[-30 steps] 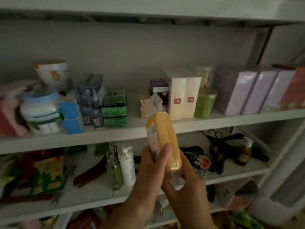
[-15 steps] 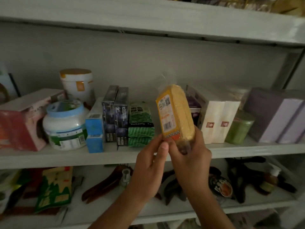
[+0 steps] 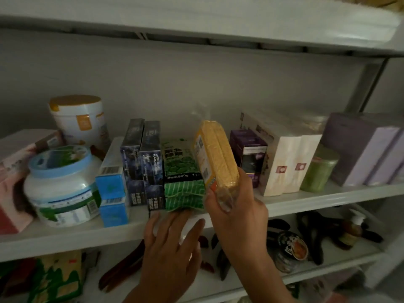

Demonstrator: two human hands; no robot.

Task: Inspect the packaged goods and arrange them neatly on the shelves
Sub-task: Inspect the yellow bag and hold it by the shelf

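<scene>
Right hand point(image 3: 238, 213) fingers wrapped round the bottom end of yellow packet point(image 3: 215, 154), which rises tilted above them, between green packs point(image 3: 183, 182) and purple box point(image 3: 249, 154). Left hand point(image 3: 172, 248) fingers loose and spread on shelf edge point(image 3: 65, 235), green packs just past the fingertips.

You stood in what looked like a home storeroom: white shelves point(image 3: 306, 204) crowded with boxes point(image 3: 142, 162), tubs point(image 3: 63, 186), a pump bottle point(image 3: 352, 229), hangers point(image 3: 317, 241).
</scene>
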